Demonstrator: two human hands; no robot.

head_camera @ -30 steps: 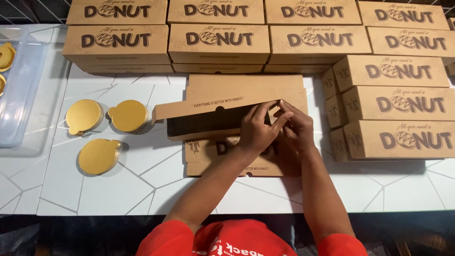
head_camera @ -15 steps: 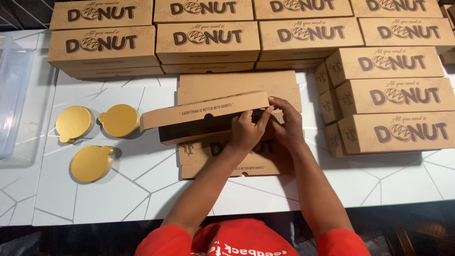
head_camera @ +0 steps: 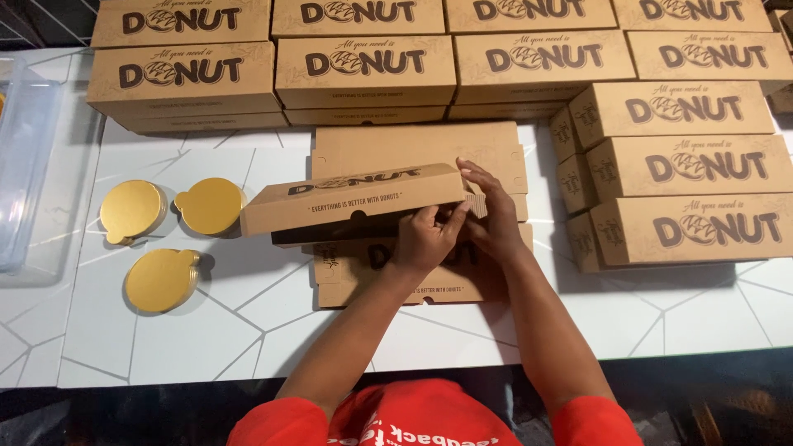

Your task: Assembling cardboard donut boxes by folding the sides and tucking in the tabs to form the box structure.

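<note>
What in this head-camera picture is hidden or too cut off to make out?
- Inside of the half-folded box: hidden by its own brown flaps.
- Fingertips of the left hand and right hand: tucked behind the box's end.
- Clear plastic tub: cut off by the left edge.
- Flat box blanks: partly covered by box and arms.

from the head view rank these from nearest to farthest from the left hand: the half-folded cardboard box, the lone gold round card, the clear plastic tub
1. Half-folded brown cardboard box, touching the left hand.
2. Lone gold round card, lower left on the white table.
3. Clear plastic tub, at the far left edge.
</note>
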